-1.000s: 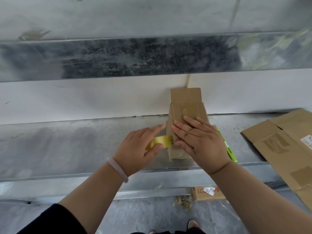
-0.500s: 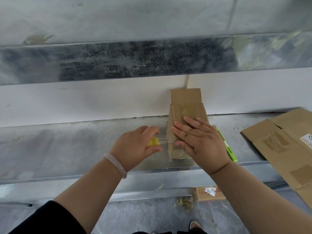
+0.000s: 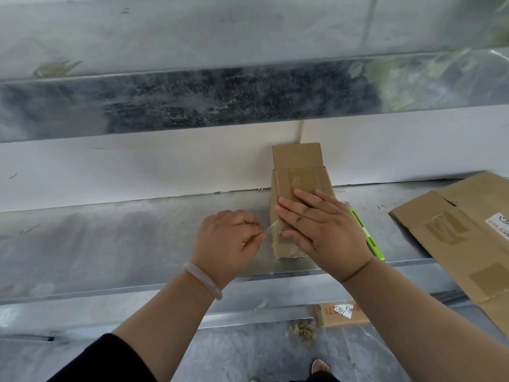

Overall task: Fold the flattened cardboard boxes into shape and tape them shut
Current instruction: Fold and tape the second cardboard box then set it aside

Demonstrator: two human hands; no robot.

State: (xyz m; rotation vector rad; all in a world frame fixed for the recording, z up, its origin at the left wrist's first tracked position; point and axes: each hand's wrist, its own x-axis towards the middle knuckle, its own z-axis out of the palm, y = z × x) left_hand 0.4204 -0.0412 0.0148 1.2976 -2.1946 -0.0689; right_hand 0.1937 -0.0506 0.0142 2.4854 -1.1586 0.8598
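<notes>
A small brown cardboard box [image 3: 297, 177] stands on the metal shelf [image 3: 124, 238], one flap upright against the white wall. My right hand [image 3: 319, 224] lies flat with straight fingers on the box's top face. My left hand [image 3: 228, 241] sits just left of the box with fingers curled, pinching a strip of clear tape [image 3: 272, 228] stretched to the box's left side. A sliver of yellow shows under its fingers; the tape roll itself is hidden in the hand.
A green utility knife [image 3: 367, 235] lies on the shelf right of the box. A large flattened cardboard box [image 3: 454, 230] with old tape overhangs the shelf at right. Below lie a labelled cardboard piece [image 3: 341, 314] and floor debris. A metal duct runs overhead.
My left hand has pulled left and away from the box, drawing out a clear strip of tape; the yellow roll is now mostly hidden. My right hand has stayed flat on the box.
</notes>
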